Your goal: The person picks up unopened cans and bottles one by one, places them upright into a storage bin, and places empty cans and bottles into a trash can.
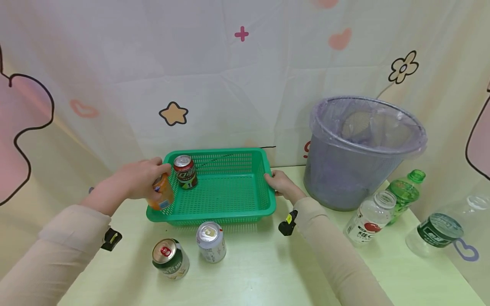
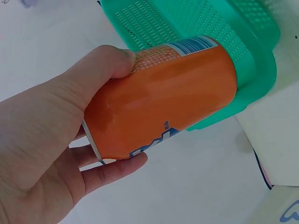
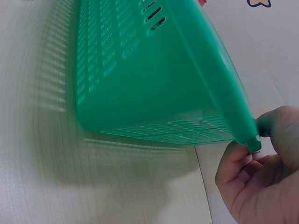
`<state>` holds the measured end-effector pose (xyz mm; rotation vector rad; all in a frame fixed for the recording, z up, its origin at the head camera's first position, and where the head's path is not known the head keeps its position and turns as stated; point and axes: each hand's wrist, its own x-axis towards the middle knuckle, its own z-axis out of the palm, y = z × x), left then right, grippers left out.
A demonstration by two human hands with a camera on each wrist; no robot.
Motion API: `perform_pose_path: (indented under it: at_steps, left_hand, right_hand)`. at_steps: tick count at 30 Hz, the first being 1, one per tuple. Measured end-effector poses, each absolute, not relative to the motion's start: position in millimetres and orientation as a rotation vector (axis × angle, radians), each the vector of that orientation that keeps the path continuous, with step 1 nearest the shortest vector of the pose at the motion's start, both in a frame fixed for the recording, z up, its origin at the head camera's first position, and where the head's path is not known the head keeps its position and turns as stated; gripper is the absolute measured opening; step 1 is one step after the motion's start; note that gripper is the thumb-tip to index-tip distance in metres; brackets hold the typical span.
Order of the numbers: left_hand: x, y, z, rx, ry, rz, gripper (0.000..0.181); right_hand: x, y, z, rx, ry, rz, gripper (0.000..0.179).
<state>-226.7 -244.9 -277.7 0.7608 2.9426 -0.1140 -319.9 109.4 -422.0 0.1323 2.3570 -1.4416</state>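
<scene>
Left of frame centre, held orange drink can [image 1: 164, 194] in curled left hand [image 1: 139, 179], with long axis tilted toward green basket [image 1: 222, 193], and pinched its rim [image 1: 271, 199] with right hand [image 1: 284, 184].

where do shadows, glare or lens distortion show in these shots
Head view: apparent wide-lens stretch, the clear bottle near the right edge leaning outward; left wrist: soft sheen on the orange can; right wrist: the green basket throws a soft shadow on the table.
</scene>
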Motion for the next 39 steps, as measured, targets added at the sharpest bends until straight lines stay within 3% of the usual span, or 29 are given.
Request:
perform_pose_path:
  at_steps: [7,39]
  left_hand:
    - [-233.7,-237.3,-284.3,0.763,2.923,-0.144,0.057]
    - [-272.2,-220.8,-326.2,0.649,2.824,-0.128,0.052]
  right_hand:
    - [-319.3,109.4,-421.6,0.128,2.361,-1.436,0.033]
    - [-322.9,110.0,-423.3,0.142,2.344,-1.437,0.035]
